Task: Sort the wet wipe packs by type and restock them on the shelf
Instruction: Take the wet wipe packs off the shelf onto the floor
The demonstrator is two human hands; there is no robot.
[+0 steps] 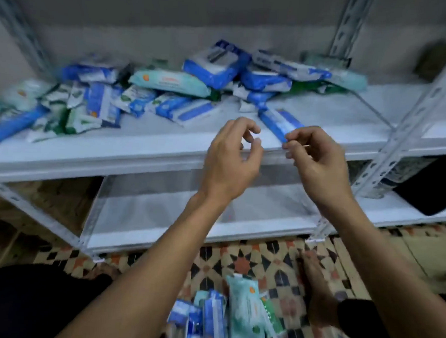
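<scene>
A jumbled heap of wet wipe packs (169, 88) in blue, teal and green wrappers covers the left and middle of the upper shelf board (140, 149). One slim blue pack (278, 121) lies apart near the shelf's front edge. My right hand (318, 158) is at its near end, and thumb and forefinger pinch the pack's corner. My left hand (230, 156) hovers beside it over the shelf edge with loosely curled fingers and holds nothing. More packs (224, 318) lie in a pile on the floor between my knees.
White metal rack with perforated uprights (410, 121) at the right. The lower shelf board (187, 234) is bare. A dark object (430, 187) sits on the neighbouring lower shelf at the right. Patterned tile floor (263, 264) below; my bare foot (319, 290) rests on it.
</scene>
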